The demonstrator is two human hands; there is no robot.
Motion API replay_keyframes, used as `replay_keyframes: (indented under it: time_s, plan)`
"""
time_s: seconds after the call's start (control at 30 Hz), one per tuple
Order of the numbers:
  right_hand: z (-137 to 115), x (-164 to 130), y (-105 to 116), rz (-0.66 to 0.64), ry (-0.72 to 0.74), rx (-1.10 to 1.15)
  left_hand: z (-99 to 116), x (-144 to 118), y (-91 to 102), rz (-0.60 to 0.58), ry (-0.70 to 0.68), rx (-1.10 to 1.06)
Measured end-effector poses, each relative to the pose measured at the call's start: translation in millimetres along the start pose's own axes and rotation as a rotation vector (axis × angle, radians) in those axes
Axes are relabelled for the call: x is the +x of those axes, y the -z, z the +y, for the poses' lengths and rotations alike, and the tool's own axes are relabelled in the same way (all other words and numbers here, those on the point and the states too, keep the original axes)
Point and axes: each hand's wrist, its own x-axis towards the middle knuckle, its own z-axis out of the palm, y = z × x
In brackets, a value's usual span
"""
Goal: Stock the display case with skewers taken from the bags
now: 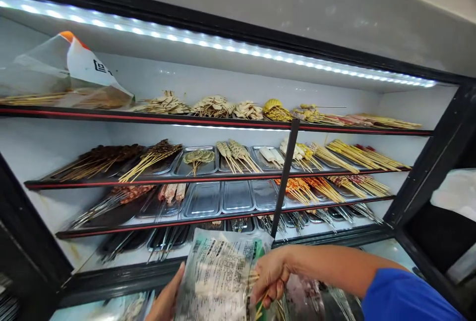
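A clear printed plastic bag (217,279) with green marks is at the bottom middle, with pale pieces showing through it. My left hand (169,295), partly cut off by the lower edge, grips the bag's left side. At the bag's right side, my right hand (270,274) is closed around several bamboo skewers (261,306), whose bare sticks poke out below the fist. Whether these skewers lie inside the bag or against it, I cannot tell. Both hands are in front of the lit display fridge (223,177).
Shelves hold metal trays of skewers: pale folded ones (213,106), dark brown ones (104,157), orange-red ones (299,189). Bare trays (203,199) show on the third shelf. Another plastic bag (89,71) with skewers lies top left. A black upright bar (285,177) divides the front.
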Motion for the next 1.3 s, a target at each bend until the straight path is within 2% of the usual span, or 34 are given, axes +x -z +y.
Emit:
replay_keyframes:
  time_s: [0.03,0.1,0.17,0.23,0.4,0.53,0.63,0.8,0.93,1.1,1.23,1.3]
  plan:
    - [1.3,-1.7,-1.7,0.002,0.000,-0.005,12.1,-1.2,-8.2,-0.113,0.011,-0.073]
    - [4.6,-6.3,-6.5,0.032,0.006,-0.009,31.8,1.2,-21.6,-0.241,-0.007,-0.150]
    - [7.6,-12.6,-11.4,0.071,0.023,-0.009,41.7,9.8,-28.6,-0.233,-0.079,-0.123]
    - [9.7,-20.1,-15.0,0.079,0.037,-0.001,41.6,21.8,-28.3,-0.128,-0.168,-0.057]
    - [15.3,-41.7,-19.4,0.088,0.099,0.046,24.2,41.2,-11.4,0.278,-0.337,0.108]
    - [20.3,-54.2,-22.8,0.133,0.097,0.026,22.8,39.6,-10.9,0.522,-0.368,0.496]
    - [21.9,-56.8,-26.7,0.156,0.069,0.022,35.4,38.8,-19.9,0.643,-0.367,0.626]
    - [22.8,-58.3,-32.3,0.139,0.103,0.091,56.8,43.9,-19.4,0.591,-0.403,0.787]
    - [25.9,-61.1,-31.7,0.132,0.112,0.143,51.7,45.9,-8.3,0.557,-0.334,0.871]
    - [30.2,-60.4,-31.5,0.051,0.070,0.203,44.9,46.2,-8.3,0.518,-0.271,0.948]
    - [29.6,-57.1,-31.2,0.068,0.053,0.178,66.5,40.3,-14.3,0.492,-0.291,1.002]
    - [27.6,-54.8,-30.2,0.056,0.047,0.163,83.6,33.9,-24.7,0.495,-0.386,1.042]
